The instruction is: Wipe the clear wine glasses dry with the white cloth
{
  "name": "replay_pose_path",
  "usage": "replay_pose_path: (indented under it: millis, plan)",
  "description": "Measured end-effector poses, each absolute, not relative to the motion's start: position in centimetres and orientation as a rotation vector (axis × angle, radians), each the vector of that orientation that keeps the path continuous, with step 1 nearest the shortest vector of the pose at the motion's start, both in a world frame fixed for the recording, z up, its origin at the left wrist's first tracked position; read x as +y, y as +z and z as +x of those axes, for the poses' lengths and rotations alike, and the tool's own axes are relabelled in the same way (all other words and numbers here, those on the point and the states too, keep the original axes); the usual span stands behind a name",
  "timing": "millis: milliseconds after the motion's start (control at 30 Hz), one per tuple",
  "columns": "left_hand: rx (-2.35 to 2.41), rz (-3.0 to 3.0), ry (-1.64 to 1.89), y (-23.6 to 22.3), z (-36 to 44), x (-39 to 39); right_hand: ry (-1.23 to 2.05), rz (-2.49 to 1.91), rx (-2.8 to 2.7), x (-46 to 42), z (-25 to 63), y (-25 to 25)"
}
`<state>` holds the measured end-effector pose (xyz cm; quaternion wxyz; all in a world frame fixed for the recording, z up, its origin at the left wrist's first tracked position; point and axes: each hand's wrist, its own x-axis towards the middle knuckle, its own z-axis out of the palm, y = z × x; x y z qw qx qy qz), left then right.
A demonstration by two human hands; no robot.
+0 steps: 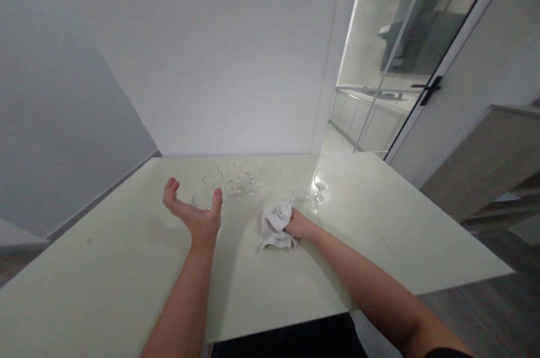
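My left hand [196,214] is raised over the left part of the table, thumb and fingers spread wide with nothing between them. Just behind it stand several clear stemmed glasses [248,178], close together; the hand partly covers the nearest one. Whether the hand touches that glass I cannot tell. In the middle, my right hand [298,225] is closed on a crumpled white cloth [276,223], which hides most of its fingers. A single clear stemmed glass [319,186] stands upright beyond the right hand, apart from the others.
The pale, glossy table [346,245] reaches back to a white wall [236,54]. At the right is a glass-paned door [379,59] with a black handle [430,89]. The table's front edge runs close to my body.
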<state>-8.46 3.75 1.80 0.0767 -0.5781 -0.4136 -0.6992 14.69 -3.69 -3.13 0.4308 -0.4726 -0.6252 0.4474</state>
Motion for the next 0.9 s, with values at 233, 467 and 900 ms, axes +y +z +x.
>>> replay_pose_path:
  millis: [233, 467, 900]
  plan:
    - [-1.620, -1.789, -2.255, -0.1, -7.5, 4.0, 1.136, -1.193, -1.552, -3.7, 15.1, -3.5]
    - [-1.721, -1.690, -2.353, -0.8, -7.3, 4.4, 1.153, -1.173, -1.574, -3.9, 14.8, -3.2]
    - [-1.002, -2.533, -2.062, -0.1, -4.4, 0.0, 0.613, -1.065, -1.847, -4.4, 14.1, -2.9]
